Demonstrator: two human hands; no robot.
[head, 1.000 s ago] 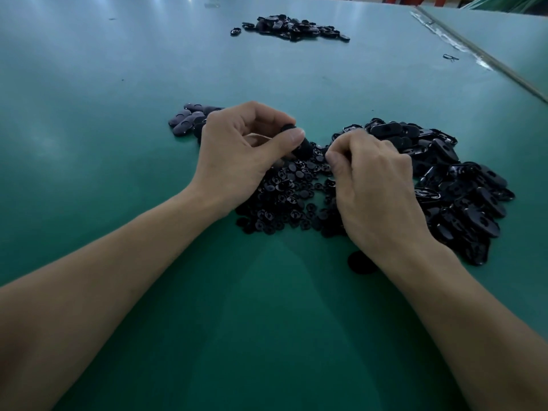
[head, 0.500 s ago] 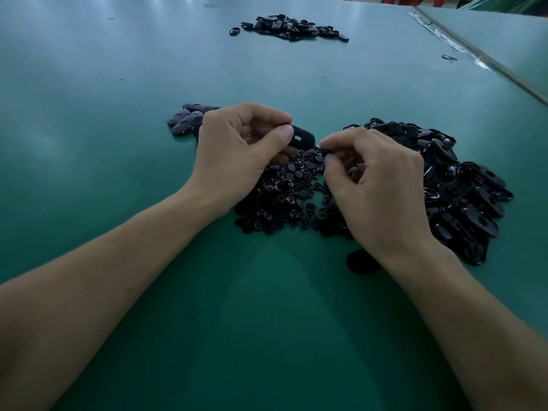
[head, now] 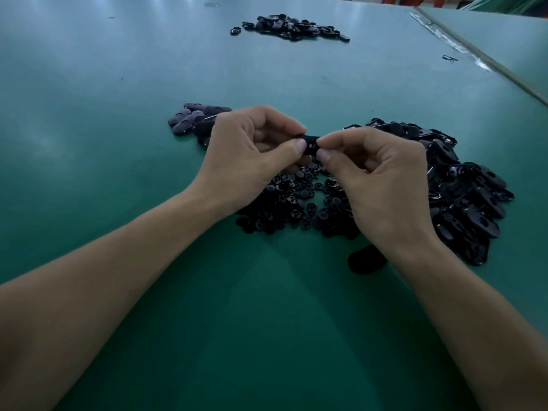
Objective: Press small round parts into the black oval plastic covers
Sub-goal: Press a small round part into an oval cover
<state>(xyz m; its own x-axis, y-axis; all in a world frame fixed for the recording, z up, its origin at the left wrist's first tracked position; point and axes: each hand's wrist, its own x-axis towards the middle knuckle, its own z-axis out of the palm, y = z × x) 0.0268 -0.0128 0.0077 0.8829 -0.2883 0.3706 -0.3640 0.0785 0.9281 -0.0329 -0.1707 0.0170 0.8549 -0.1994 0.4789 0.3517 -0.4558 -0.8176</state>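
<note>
From the head camera I see the left hand [head: 246, 155] pinching a black oval cover [head: 311, 140] between thumb and forefinger, raised above the green table [head: 267, 321]. The right hand [head: 382, 179] meets it from the other side, fingertips [head: 324, 157] closed on the cover's right end. Whether a round part sits between them I cannot tell. Directly beneath the grip lies the heap of small round parts [head: 296, 203]. To the right of it is the pile of loose oval covers [head: 468, 188]; to its left, behind the left hand, a small cluster of covers [head: 192, 118]. Far beyond the grip is another dark pile [head: 290, 26].
</note>
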